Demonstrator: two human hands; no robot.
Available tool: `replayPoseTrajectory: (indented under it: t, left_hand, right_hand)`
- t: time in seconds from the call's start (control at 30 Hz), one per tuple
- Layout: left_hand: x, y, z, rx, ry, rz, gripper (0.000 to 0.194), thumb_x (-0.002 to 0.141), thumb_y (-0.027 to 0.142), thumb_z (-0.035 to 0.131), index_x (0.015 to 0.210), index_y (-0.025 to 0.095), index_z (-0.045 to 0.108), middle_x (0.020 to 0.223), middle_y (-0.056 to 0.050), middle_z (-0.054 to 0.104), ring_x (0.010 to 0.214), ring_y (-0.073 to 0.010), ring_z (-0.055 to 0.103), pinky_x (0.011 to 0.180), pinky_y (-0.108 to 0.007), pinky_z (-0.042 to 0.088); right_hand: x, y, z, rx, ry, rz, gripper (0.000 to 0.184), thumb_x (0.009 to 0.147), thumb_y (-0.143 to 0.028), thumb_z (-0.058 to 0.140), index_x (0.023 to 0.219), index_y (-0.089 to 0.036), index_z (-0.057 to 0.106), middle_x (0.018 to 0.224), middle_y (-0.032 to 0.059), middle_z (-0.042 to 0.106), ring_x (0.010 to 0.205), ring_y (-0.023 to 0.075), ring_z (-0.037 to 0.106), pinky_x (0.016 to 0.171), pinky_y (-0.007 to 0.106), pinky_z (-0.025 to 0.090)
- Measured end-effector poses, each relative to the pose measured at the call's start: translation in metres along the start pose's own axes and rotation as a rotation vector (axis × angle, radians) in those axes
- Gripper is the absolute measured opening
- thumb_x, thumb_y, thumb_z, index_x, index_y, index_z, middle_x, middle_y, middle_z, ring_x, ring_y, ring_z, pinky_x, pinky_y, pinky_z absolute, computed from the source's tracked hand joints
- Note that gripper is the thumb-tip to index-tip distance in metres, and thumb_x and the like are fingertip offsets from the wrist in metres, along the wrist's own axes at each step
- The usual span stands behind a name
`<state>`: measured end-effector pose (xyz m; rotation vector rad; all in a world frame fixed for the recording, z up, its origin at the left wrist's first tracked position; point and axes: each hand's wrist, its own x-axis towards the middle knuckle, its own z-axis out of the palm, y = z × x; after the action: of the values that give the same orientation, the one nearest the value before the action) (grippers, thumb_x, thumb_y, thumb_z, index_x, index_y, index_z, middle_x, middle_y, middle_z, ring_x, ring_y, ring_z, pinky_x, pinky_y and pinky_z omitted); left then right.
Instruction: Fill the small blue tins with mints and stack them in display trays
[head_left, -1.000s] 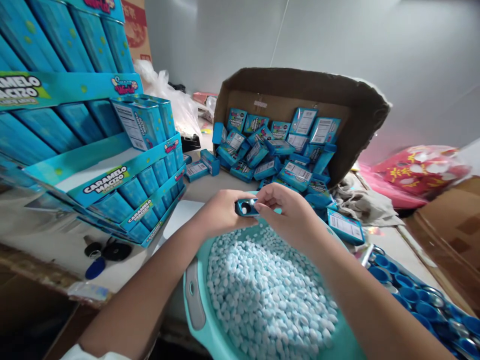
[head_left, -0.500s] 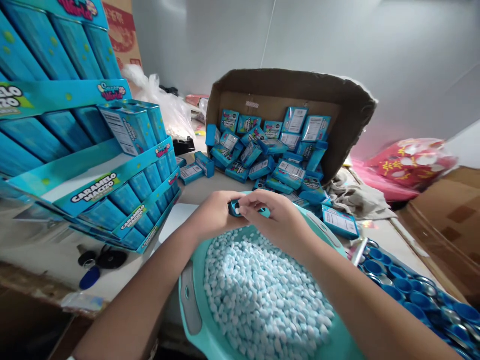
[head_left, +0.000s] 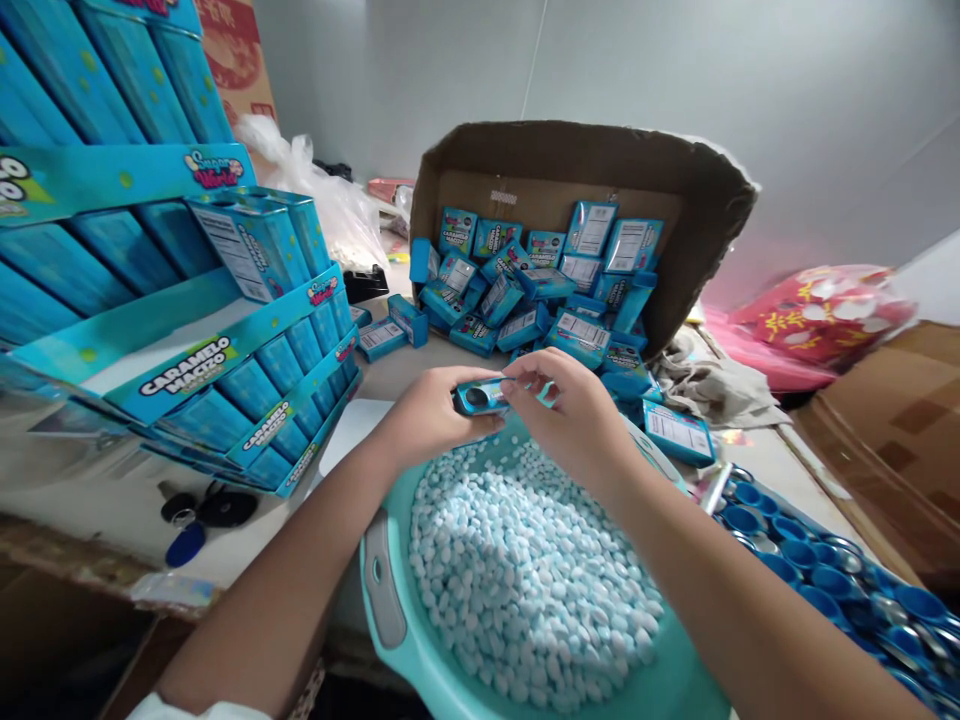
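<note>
My left hand (head_left: 427, 415) is closed around a small blue candy tin (head_left: 484, 396) held above the tub. A dark round opening or spot shows at the tin's near left end. The bent fingers of my right hand (head_left: 566, 400) pinch at the tin's right end; whether a small piece is also between them is hidden. Under both hands sits a turquoise tub (head_left: 420, 655) with grey handles, holding a heap of pale blue and white candies (head_left: 525, 570).
Behind the tub, a tipped cardboard box (head_left: 555, 150) spills many blue candy tins (head_left: 581, 335). Stacked display trays (head_left: 187, 370) of tins stand at left. Round blue and silver caps (head_left: 817, 575) fill the right side. A grey cloth (head_left: 720, 385) and red bag (head_left: 825, 310) lie beyond.
The tin has turned so more of its end shows in my left hand. My right fingertips have shifted from the tin's near opening to its right end. The view has moved slightly.
</note>
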<state>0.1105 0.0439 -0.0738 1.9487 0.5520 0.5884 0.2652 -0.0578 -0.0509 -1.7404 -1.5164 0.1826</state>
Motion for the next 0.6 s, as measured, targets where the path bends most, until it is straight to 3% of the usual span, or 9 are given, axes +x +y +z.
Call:
replayPoseTrajectory:
  t: [0.1,0.2,0.27,0.37,0.43,0.53,0.6]
  left_hand:
    - [0.002,0.0,0.0,-0.029,0.129,-0.025,0.055,0.069,0.035,0.082,0.121,0.018,0.071,0.117,-0.006,0.075,0.108,-0.0274,0.07,0.087,-0.032,0.056]
    - [0.002,0.002,-0.001,-0.044,0.201,-0.018,0.058,0.068,0.036,0.084,0.12,0.015,0.071,0.118,-0.009,0.074,0.11,-0.0279,0.069,0.091,-0.034,0.057]
    - [0.002,0.003,-0.001,-0.043,0.208,-0.018,0.057,0.067,0.034,0.084,0.119,0.014,0.071,0.118,-0.009,0.074,0.109,-0.0272,0.07,0.092,-0.034,0.056]
    - [0.001,0.003,0.0,-0.037,0.198,-0.027,0.055,0.067,0.033,0.085,0.117,0.014,0.072,0.119,-0.009,0.074,0.108,-0.0264,0.07,0.092,-0.033,0.057]
    - [0.0,0.003,0.0,-0.047,0.181,-0.032,0.056,0.068,0.033,0.085,0.119,0.014,0.072,0.118,-0.009,0.074,0.107,-0.0261,0.07,0.09,-0.033,0.057]
    - [0.0,0.003,0.0,-0.055,0.158,-0.022,0.056,0.069,0.033,0.084,0.12,0.014,0.071,0.117,-0.009,0.075,0.106,-0.026,0.071,0.09,-0.033,0.057]
    - [0.001,0.003,0.0,-0.047,0.161,-0.017,0.056,0.069,0.034,0.084,0.12,0.014,0.071,0.116,-0.009,0.075,0.107,-0.0266,0.07,0.09,-0.034,0.057]
  right_hand:
    - [0.002,0.0,-0.009,0.041,-0.01,0.007,0.013,0.09,-0.029,0.059,0.088,-0.021,0.069,0.082,0.0016,0.065,0.077,0.0162,0.058,0.063,0.027,0.042]
    - [0.001,-0.004,-0.02,0.152,-0.238,0.01,0.018,0.09,-0.034,0.061,0.083,-0.019,0.068,0.074,0.0002,0.064,0.068,0.0141,0.057,0.058,0.025,0.04]
    - [-0.004,-0.01,-0.024,0.251,-0.606,0.06,0.021,0.088,-0.036,0.062,0.079,-0.018,0.07,0.068,-0.0002,0.065,0.062,0.0135,0.058,0.055,0.023,0.04]
    - [-0.019,-0.024,-0.016,0.375,-1.288,0.202,0.018,0.082,-0.028,0.065,0.068,-0.019,0.071,0.065,0.0015,0.07,0.059,0.015,0.064,0.055,0.023,0.047]
    - [-0.031,-0.035,-0.002,0.414,-1.59,0.314,0.019,0.078,-0.021,0.063,0.059,-0.02,0.066,0.06,0.001,0.068,0.055,0.0151,0.065,0.054,0.023,0.05]
    - [-0.042,-0.045,0.02,0.356,-1.721,0.451,0.022,0.076,-0.015,0.055,0.054,-0.021,0.057,0.051,-0.0017,0.062,0.045,0.0134,0.06,0.047,0.022,0.049]
    - [-0.041,-0.042,0.029,0.27,-1.622,0.442,0.02,0.078,-0.014,0.051,0.06,-0.021,0.057,0.055,-0.0011,0.065,0.046,0.0133,0.061,0.047,0.022,0.048]
